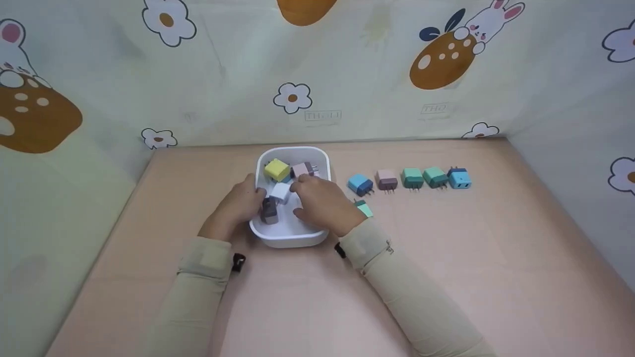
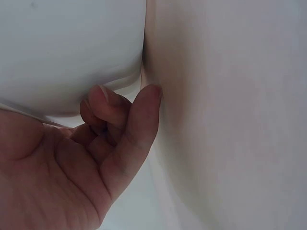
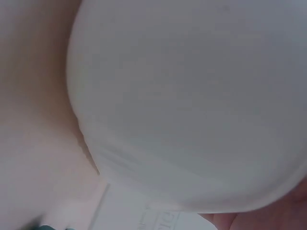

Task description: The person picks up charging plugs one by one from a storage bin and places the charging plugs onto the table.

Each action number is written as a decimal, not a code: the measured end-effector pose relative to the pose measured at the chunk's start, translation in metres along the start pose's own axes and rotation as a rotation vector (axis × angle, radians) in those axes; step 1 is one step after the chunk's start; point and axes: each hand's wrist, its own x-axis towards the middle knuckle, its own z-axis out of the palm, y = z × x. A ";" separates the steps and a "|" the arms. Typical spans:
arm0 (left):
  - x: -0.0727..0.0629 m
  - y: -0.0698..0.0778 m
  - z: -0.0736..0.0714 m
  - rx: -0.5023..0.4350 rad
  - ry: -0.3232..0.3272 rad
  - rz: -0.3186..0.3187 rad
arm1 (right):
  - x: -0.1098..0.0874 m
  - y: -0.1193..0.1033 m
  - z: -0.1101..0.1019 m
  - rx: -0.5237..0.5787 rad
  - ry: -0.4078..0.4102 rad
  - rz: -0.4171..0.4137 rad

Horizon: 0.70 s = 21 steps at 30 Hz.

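A white plastic bin (image 1: 290, 242) sits on the table, holding several small plug adapters. My left hand (image 1: 239, 201) grips its left side, thumb over the rim and the other fingers outside against the wall. Inside lie a yellow adapter (image 1: 277, 169), a pinkish-grey adapter (image 1: 300, 170), a white adapter (image 1: 281, 192) and a dark grey adapter (image 1: 269, 210). My right hand (image 1: 325, 204) reaches over the right rim, its forefinger beside the white adapter and its thumb apart. Nothing shows between those two; its other fingers are hidden. The right wrist view shows mostly the bin's outer wall (image 3: 182, 105).
Right of the bin stands a row of adapters: a blue one (image 1: 360, 184), a mauve one (image 1: 386, 180), two green ones (image 1: 412, 178) and a light blue one (image 1: 459, 178). Another green adapter (image 1: 363, 208) lies partly behind my right wrist. A patterned cloth wall (image 1: 228, 89) closes the back.
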 end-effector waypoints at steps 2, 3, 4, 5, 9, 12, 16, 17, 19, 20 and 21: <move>0.000 0.000 0.000 0.002 0.001 0.009 | 0.000 0.000 0.002 -0.012 -0.009 -0.002; 0.000 0.000 0.000 0.004 0.002 0.015 | 0.000 0.000 0.003 -0.020 -0.013 -0.006; -0.001 0.000 0.000 0.005 0.001 0.019 | 0.000 0.000 0.004 -0.027 -0.016 -0.011; -0.001 0.000 0.000 0.008 0.002 0.023 | 0.000 0.000 0.005 -0.033 -0.018 -0.017; -0.001 0.000 0.000 0.004 0.004 0.029 | 0.000 0.000 0.008 -0.040 -0.044 -0.039; -0.001 0.000 0.000 0.002 0.005 0.030 | 0.001 0.000 0.010 -0.045 -0.077 -0.049; -0.001 0.000 -0.001 -0.003 -0.002 0.021 | 0.001 -0.001 0.013 -0.070 -0.115 -0.058; -0.001 0.000 -0.001 -0.006 -0.005 0.018 | 0.001 -0.001 0.013 -0.074 -0.121 -0.061; -0.002 0.000 -0.001 -0.012 -0.005 0.017 | 0.002 -0.001 0.014 -0.075 -0.122 -0.067; -0.002 0.000 -0.001 -0.014 -0.005 0.018 | 0.002 -0.001 0.015 -0.075 -0.119 -0.067; -0.002 0.000 -0.001 -0.017 -0.006 0.019 | 0.002 -0.001 0.015 -0.076 -0.112 -0.069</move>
